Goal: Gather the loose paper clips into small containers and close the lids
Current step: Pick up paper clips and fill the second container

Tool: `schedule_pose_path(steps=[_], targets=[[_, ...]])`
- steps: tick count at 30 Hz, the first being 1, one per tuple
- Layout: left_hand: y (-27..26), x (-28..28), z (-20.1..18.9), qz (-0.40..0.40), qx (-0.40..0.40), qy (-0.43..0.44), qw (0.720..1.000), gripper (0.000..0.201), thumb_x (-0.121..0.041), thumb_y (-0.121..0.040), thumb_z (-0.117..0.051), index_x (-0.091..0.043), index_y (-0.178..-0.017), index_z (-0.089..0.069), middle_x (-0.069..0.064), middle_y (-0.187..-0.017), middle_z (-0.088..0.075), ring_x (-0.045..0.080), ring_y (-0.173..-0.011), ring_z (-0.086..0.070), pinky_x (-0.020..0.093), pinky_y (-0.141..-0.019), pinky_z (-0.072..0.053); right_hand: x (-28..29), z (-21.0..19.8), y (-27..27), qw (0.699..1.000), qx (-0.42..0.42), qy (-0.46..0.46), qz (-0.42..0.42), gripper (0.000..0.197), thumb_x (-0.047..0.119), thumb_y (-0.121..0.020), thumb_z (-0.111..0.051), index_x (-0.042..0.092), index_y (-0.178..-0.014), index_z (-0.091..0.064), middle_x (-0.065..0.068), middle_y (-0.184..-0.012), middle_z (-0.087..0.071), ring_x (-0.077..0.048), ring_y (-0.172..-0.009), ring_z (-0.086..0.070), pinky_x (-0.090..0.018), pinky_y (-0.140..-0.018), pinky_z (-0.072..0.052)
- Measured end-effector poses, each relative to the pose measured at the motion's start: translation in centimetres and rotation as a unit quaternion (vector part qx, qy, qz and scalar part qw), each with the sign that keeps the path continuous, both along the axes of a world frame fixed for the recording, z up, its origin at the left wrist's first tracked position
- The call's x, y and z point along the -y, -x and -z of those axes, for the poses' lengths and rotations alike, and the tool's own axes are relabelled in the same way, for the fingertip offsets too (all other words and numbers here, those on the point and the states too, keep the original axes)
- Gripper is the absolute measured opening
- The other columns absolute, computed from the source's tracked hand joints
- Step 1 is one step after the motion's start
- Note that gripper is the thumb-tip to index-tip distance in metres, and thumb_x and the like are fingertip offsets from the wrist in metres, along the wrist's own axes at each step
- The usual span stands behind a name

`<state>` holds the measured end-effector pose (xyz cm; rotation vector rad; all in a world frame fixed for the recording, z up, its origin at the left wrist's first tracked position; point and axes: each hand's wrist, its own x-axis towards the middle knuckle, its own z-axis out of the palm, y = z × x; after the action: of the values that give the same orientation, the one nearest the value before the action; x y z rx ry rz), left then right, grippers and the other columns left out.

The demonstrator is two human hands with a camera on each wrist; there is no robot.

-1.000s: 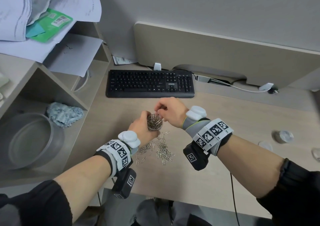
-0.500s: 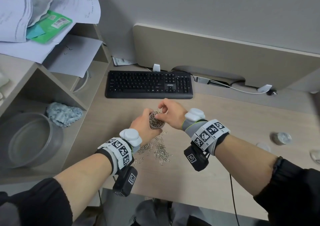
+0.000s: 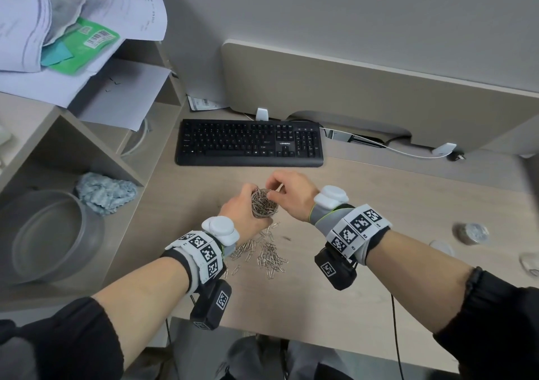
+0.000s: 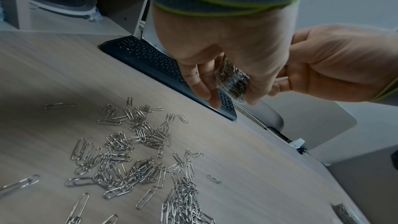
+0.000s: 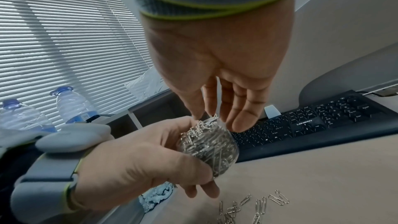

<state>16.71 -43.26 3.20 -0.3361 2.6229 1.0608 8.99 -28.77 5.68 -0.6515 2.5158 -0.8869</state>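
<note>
Container (image 3: 264,207), clear, lidless and heaped with paper clips, is held above the desk (image 3: 379,204), gripped in the curled left hand (image 3: 243,215). Right hand (image 3: 291,194), at its 3 o'clock, pinches clips at the rim. Loose clips (image 3: 269,255) lie at 6 o'clock; keyboard (image 3: 249,143) at 12 o'clock.

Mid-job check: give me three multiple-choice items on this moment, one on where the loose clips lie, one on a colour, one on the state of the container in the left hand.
1. Where are the loose paper clips?
A. on the keyboard
B. on the desk below the hands
C. in the shelf

2. What colour is the keyboard?
A. white
B. grey
C. black

3. The container in the left hand is:
A. lidded
B. empty
C. open and nearly full

Key: 1 B, the pile lies on the desk; 2 C, its keys and frame are black; 3 C, clips reach its uncovered mouth, where the right hand pinches clips.
</note>
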Motion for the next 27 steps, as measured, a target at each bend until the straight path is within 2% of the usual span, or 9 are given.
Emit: schedule_pose_path(steps=[3,6,10,14,18,20,23,27], targets=[[0.0,-0.1,0.2,0.006,0.006,0.001,1.0,0.059,-0.038,-0.071,-0.075,-0.028,-0.115,-0.038,-0.005,-0.092,-0.065,0.021,-0.078,-0.063,0.031,-0.064,-0.045,0.5,0.2,0.0,1.0,0.003,0.007,0.03,0.026,0.034,-0.089,-0.067,0.011,-0.098,-0.061,-0.004,-0.097,-0.065,-0.02,-0.083,-0.056,-0.034,-0.078,-0.047],[0.1,-0.3,0.3,0.015,0.006,0.007,1.0,0.055,-0.037,-0.071,-0.075,-0.028,-0.111,-0.037,-0.004,-0.089,-0.064,0.023,-0.078,-0.063,0.034,-0.065,-0.05,1.1,0.6,0.5,0.998,0.015,-0.037,0.042,0.03,0.043,-0.088,-0.064,0.014,-0.096,-0.061,0.0,-0.091,-0.064,-0.02,-0.087,-0.058,-0.035,-0.079,-0.048],[0.1,0.0,0.5,0.021,0.007,-0.001,1.0,0.056,-0.036,-0.07,-0.075,-0.031,-0.112,-0.038,-0.005,-0.089,-0.067,0.021,-0.074,-0.067,0.035,-0.069,-0.054,0.9,1.2,0.7,0.997,0.036,-0.057,0.032,0.02,0.038,-0.087,-0.066,0.018,-0.089,-0.062,0.003,-0.085,-0.062,-0.02,-0.085,-0.059,-0.033,-0.076,-0.048],[0.2,0.4,0.5,0.01,0.003,0.007,1.0,0.054,-0.034,-0.072,-0.075,-0.032,-0.111,-0.039,-0.008,-0.088,-0.065,0.019,-0.075,-0.064,0.03,-0.066,-0.047,0.4,1.8,0.4,0.996,0.062,-0.05,0.042,0.025,0.04,-0.085,-0.069,0.016,-0.093,-0.065,0.003,-0.083,-0.062,-0.021,-0.084,-0.061,-0.035,-0.076,-0.05],[0.4,0.7,0.4,0.009,-0.001,-0.007,1.0,0.055,-0.033,-0.073,-0.076,-0.031,-0.114,-0.04,-0.011,-0.085,-0.064,0.014,-0.071,-0.064,0.025,-0.061,-0.043,0.3,1.5,0.5,0.99,0.118,-0.003,0.078,0.028,0.042,-0.088,-0.065,0.015,-0.09,-0.063,-0.004,-0.083,-0.068,-0.026,-0.075,-0.067,-0.041,-0.068,-0.057],[0.5,0.8,0.4,0.005,-0.006,-0.01,1.0,0.056,-0.035,-0.072,-0.076,-0.03,-0.115,-0.041,-0.011,-0.087,-0.065,0.013,-0.073,-0.065,0.027,-0.063,-0.045,0.1,1.1,0.7,0.983,0.15,0.021,0.103,0.028,0.039,-0.091,-0.061,0.012,-0.091,-0.063,-0.009,-0.088,-0.071,-0.029,-0.076,-0.071,-0.045,-0.064,-0.06],[0.6,1.1,0.6,-0.001,-0.014,-0.014,1.0,0.057,-0.039,-0.07,-0.076,-0.031,-0.115,-0.042,-0.011,-0.092,-0.066,0.013,-0.079,-0.065,0.031,-0.07,-0.052,-0.1,1.2,0.9,0.982,0.163,0.014,0.095,0.025,0.036,-0.093,-0.06,0.011,-0.092,-0.063,-0.012,-0.092,-0.072,-0.029,-0.076,-0.072,-0.046,-0.065,-0.061],[0.7,1.1,0.6,0.007,-0.01,-0.016,1.0,0.058,-0.039,-0.069,-0.077,-0.031,-0.114,-0.041,-0.011,-0.092,-0.066,0.013,-0.082,-0.066,0.033,-0.073,-0.054,0.2,1.4,0.7,0.974,0.186,0.043,0.118,0.021,0.031,-0.093,-0.062,0.011,-0.087,-0.063,-0.013,-0.084,-0.072,-0.033,-0.073,-0.072,-0.05,-0.07,-0.06]])
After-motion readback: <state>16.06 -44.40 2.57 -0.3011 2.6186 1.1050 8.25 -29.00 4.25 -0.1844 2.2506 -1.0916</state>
